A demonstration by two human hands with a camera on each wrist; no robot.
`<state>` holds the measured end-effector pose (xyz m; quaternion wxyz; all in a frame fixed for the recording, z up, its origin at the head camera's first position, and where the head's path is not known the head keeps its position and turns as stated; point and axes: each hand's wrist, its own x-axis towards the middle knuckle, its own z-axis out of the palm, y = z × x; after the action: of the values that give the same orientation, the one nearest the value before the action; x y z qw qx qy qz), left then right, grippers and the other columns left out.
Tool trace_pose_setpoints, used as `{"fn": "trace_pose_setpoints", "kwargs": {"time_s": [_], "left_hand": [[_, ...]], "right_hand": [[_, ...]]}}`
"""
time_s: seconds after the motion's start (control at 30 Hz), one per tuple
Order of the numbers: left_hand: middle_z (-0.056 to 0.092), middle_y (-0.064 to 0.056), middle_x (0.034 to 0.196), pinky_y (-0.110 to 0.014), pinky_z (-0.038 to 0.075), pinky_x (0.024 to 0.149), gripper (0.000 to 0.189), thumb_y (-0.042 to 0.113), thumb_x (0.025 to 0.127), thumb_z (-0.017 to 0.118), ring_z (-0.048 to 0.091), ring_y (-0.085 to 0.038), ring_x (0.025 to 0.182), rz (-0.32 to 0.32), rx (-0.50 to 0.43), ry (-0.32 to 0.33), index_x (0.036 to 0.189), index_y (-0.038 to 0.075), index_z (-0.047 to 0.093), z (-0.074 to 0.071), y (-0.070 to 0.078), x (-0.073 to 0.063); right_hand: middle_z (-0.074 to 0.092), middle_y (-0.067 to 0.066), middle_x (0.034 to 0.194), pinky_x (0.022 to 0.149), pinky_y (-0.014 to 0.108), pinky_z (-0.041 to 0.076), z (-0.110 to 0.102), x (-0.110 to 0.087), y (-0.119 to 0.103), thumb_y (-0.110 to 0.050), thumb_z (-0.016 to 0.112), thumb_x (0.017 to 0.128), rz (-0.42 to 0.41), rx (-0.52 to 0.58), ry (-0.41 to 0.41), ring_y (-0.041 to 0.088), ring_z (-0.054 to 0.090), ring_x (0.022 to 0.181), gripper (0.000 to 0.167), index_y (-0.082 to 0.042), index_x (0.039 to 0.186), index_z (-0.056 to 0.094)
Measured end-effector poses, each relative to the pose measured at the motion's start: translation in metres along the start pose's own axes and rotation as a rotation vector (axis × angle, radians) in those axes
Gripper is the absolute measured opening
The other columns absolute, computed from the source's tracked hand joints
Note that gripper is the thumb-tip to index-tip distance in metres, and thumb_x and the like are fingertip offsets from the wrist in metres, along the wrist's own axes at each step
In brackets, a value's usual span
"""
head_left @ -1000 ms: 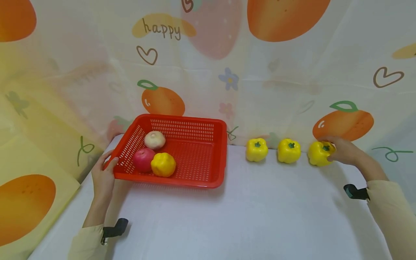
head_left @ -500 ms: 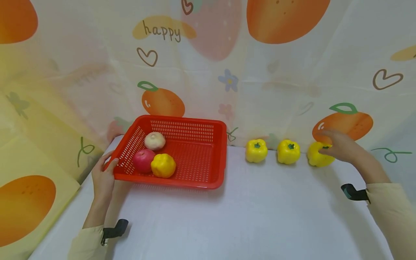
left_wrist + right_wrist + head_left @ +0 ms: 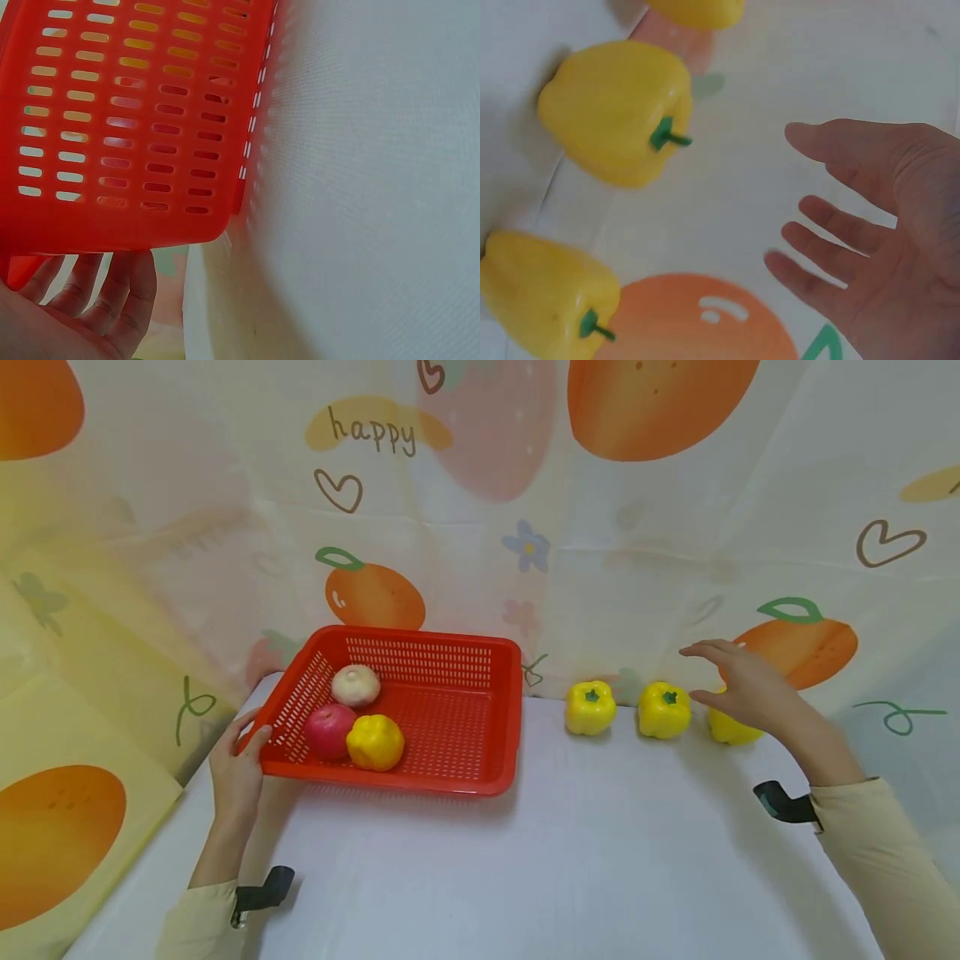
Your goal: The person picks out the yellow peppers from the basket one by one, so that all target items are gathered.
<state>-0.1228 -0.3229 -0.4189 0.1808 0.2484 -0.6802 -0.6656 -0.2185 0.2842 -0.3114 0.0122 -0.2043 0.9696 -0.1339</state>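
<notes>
My left hand [image 3: 237, 770] grips the left rim of a red plastic basket [image 3: 504, 718], thumb on top and fingers curled beneath the rim in the left wrist view. Inside the basket are a white, rounded vegetable [image 3: 356, 685], a pinkish-red round fruit [image 3: 328, 732] and a yellow bell pepper [image 3: 375, 743]. My right hand [image 3: 757, 689] hovers with its fingers spread and holds nothing. It partly covers the rightmost yellow pepper [image 3: 731, 729]. To its left stand a middle yellow pepper [image 3: 663, 711] and another yellow pepper [image 3: 590, 708], green stems showing.
A white cloth covers the table [image 3: 570, 860]. Right behind the basket and the peppers hangs a fruit-print curtain [image 3: 465, 552]. Yellowish printed cloth [image 3: 82, 718] borders the table on the left.
My right hand has let go of the rightmost pepper, lifted, and moved left toward the middle one. The pepper stays where it was. The left hand and the basket hold still.
</notes>
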Motion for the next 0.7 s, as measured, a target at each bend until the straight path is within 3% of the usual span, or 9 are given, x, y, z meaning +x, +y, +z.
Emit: {"fn": "trace_pose_setpoints", "kwargs": {"time_s": [0.17, 0.3, 0.5, 0.7], "left_hand": [[0.052, -0.01, 0.126, -0.011, 0.051, 0.07, 0.04, 0.022, 0.1, 0.056, 0.058, -0.009, 0.09, -0.001, -0.006, -0.002, 0.14, 0.016, 0.054, -0.001, 0.0, 0.0], [0.053, -0.009, 0.123, -0.011, 0.052, 0.07, 0.04, 0.021, 0.099, 0.057, 0.059, -0.009, 0.089, -0.001, -0.015, -0.003, 0.139, 0.016, 0.055, -0.001, 0.0, 0.001], [0.055, -0.007, 0.118, -0.012, 0.052, 0.07, 0.039, 0.02, 0.099, 0.058, 0.06, -0.008, 0.085, -0.004, -0.031, 0.008, 0.138, 0.015, 0.056, 0.0, 0.0, 0.001], [0.055, -0.008, 0.119, -0.012, 0.052, 0.07, 0.039, 0.021, 0.099, 0.058, 0.06, -0.008, 0.085, -0.002, -0.03, 0.007, 0.138, 0.015, 0.056, 0.0, 0.0, 0.001]], "right_hand": [[0.037, 0.029, 0.144, 0.1, 0.067, 0.034, 0.0, 0.003, -0.023, -0.014, 0.073, 0.088, 0.025, 0.067, 0.076, 0.05, 0.038, 0.127, 0.062, 0.0, 0.141, 0.044], [0.04, 0.024, 0.145, 0.103, 0.064, 0.034, 0.004, 0.005, -0.043, -0.015, 0.073, 0.088, -0.007, 0.124, 0.131, 0.046, 0.038, 0.131, 0.061, -0.001, 0.141, 0.046], [0.042, 0.024, 0.144, 0.105, 0.061, 0.034, 0.013, 0.016, -0.067, -0.013, 0.072, 0.089, -0.078, 0.177, 0.145, 0.044, 0.039, 0.132, 0.059, 0.002, 0.14, 0.046], [0.041, 0.02, 0.146, 0.108, 0.059, 0.032, 0.025, 0.026, -0.083, -0.013, 0.071, 0.09, -0.094, 0.25, 0.11, 0.04, 0.038, 0.134, 0.06, -0.001, 0.143, 0.044]]}}
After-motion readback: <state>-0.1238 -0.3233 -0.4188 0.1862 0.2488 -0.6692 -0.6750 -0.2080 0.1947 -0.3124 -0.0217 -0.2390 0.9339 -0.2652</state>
